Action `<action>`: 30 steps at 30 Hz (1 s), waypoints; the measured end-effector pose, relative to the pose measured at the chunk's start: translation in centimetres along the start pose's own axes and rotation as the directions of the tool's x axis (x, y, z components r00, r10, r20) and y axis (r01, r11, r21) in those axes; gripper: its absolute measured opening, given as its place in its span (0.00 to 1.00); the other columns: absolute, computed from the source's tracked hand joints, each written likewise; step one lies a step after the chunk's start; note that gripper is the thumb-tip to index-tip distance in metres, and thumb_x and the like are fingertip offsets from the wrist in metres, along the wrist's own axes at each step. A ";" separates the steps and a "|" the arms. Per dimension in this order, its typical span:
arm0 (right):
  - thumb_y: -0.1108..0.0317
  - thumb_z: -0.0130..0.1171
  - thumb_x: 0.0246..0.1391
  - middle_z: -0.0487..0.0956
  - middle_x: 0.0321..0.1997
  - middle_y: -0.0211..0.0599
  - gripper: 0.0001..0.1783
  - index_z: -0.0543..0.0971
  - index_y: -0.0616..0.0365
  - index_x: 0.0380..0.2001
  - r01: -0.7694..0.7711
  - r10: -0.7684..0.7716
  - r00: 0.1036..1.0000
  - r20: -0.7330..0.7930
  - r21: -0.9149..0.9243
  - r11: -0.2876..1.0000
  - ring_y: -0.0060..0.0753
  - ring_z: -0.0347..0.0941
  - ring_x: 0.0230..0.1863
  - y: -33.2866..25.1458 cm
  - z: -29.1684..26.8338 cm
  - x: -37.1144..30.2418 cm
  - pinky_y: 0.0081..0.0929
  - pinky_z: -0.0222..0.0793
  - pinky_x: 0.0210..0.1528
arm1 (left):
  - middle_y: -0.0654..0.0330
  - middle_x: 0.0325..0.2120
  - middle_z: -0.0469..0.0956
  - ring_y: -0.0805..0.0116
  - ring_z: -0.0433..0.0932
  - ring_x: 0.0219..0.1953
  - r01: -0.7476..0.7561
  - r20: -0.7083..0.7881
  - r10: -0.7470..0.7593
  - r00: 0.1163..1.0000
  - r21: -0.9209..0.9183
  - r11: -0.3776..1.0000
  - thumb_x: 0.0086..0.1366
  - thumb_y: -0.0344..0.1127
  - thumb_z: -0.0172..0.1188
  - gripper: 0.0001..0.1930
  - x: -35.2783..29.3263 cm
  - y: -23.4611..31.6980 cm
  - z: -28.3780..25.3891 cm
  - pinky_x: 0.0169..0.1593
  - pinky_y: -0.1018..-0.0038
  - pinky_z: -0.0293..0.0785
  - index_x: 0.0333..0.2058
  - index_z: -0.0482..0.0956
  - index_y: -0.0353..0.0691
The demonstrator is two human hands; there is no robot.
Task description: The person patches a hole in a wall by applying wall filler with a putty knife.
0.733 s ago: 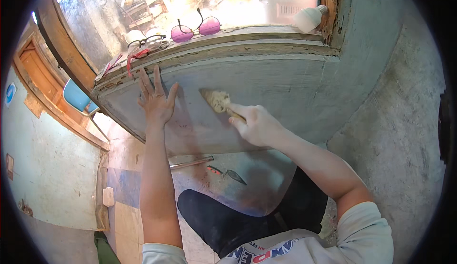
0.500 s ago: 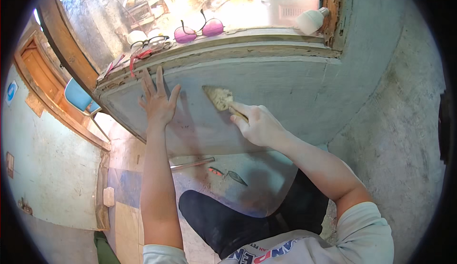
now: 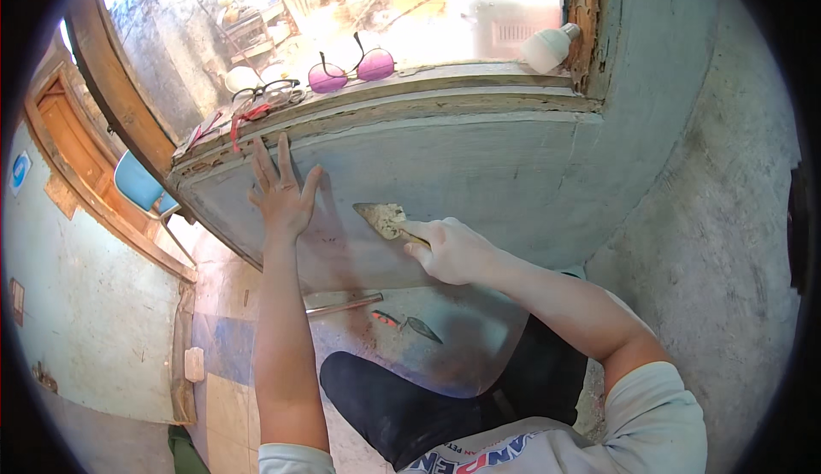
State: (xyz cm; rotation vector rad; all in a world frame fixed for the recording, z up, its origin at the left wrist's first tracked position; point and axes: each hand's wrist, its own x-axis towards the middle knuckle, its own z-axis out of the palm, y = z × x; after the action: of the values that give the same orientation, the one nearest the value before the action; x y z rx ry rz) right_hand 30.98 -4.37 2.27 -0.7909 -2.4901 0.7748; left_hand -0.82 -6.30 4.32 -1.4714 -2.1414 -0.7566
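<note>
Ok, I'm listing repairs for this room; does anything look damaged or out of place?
Yes, the wooden window frame is chipped and flaking on its right side. In that corner, a white light bulb rests tilted on the sill with no socket visible, an odd spot for it. The trowel in the right hand looks ordinary.

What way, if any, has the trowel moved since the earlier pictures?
Yes: the trowel has moved downward, farther below the window sill.

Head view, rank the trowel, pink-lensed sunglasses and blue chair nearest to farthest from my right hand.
1. Trowel: gripped in your right hand.
2. Pink-lensed sunglasses: up on the window ledge.
3. Blue chair: off at the far left.
</note>
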 end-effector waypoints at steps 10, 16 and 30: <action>0.62 0.59 0.66 0.84 0.48 0.62 0.22 0.81 0.61 0.59 0.027 -0.017 0.993 -0.117 0.077 0.997 0.66 0.81 0.51 -0.2 -4.3 -0.3 0.52 0.76 0.57 | 0.58 0.82 0.27 0.47 0.32 0.83 0.033 0.038 -0.033 0.999 -0.004 0.999 0.71 0.68 0.56 0.48 0.0 0.6 -0.6 0.72 0.26 0.38 0.80 0.40 0.70; 0.62 0.59 0.66 0.83 0.49 0.64 0.24 0.80 0.61 0.61 0.061 -0.002 0.956 -0.293 0.192 0.979 0.67 0.80 0.52 -1.0 -6.5 -0.5 0.51 0.75 0.57 | 0.56 0.82 0.29 0.47 0.34 0.83 0.000 0.026 -0.001 1.000 0.024 1.000 0.71 0.69 0.54 0.47 0.2 0.7 -0.3 0.72 0.26 0.37 0.80 0.41 0.68; 0.59 0.59 0.67 0.85 0.47 0.62 0.25 0.79 0.58 0.62 -0.075 0.079 0.996 0.046 -0.082 0.994 0.66 0.81 0.52 2.2 -5.2 -0.2 0.52 0.74 0.60 | 0.58 0.82 0.26 0.46 0.36 0.82 -0.013 -0.013 0.013 1.000 0.037 0.999 0.70 0.68 0.57 0.48 -0.1 -0.2 0.5 0.70 0.22 0.41 0.80 0.41 0.69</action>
State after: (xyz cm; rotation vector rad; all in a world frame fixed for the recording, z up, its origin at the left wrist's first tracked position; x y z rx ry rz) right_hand 34.73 -1.08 4.81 -0.9117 -2.5616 0.7323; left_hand -0.98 -6.10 3.78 -1.4567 -2.1228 -0.7162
